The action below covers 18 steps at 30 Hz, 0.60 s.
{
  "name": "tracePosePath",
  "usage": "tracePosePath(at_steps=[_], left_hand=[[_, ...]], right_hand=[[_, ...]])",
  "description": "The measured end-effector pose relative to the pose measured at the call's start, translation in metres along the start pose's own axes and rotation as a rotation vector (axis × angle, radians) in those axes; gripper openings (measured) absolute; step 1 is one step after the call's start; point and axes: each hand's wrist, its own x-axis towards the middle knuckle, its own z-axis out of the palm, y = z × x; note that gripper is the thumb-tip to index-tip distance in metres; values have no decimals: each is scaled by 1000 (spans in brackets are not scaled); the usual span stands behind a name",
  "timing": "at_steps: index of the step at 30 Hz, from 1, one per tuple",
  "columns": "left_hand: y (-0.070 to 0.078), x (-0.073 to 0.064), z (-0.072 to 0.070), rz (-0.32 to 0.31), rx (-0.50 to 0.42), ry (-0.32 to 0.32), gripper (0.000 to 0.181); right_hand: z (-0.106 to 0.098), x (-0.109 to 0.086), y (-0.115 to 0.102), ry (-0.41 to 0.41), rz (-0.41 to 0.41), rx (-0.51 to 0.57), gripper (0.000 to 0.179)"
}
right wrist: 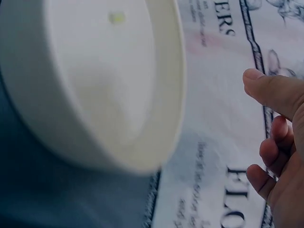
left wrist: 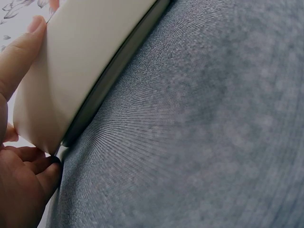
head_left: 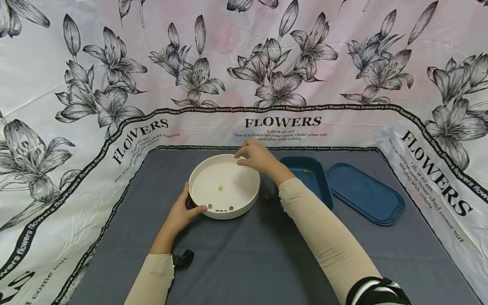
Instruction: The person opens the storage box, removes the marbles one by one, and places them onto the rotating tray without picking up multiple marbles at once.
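Observation:
A round, white, shallow bowl [head_left: 236,182] stands in the middle of the head view. My left hand [head_left: 180,215] grips its left side, the thumb at the rim; in the left wrist view the fingers [left wrist: 45,173] reach low against the wall. Several small glass marbles [head_left: 231,208] lie along the near edge inside, and a yellowish marble [head_left: 220,188] is nearer the middle. Above the far right rim hovers my right hand [head_left: 259,157]. The right wrist view shows its thumb [right wrist: 273,92] apart from loosely bent fingers, with nothing visible between them.
Right of the bowl, partly behind the right forearm, is a blue container [head_left: 318,186] with a few greenish marbles [head_left: 308,172]. Beside it lies a blue lid [head_left: 364,195]. A grey cloth [head_left: 236,262] covers the table, and a flower-printed sheet [head_left: 213,127] surrounds it.

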Motion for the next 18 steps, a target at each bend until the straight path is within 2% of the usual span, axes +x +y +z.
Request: tracePosePath(at_steps=[10, 15, 18], left_hand=[[0, 0, -1, 2, -2, -3, 119], [0, -1, -1, -15, 18, -2, 120], [0, -1, 0, -9, 19, 0, 121]], right_hand=[[-44, -38, 39, 119, 45, -60, 23], [-55, -56, 63, 171, 47, -95, 22], [-58, -67, 79, 198, 80, -115, 23]])
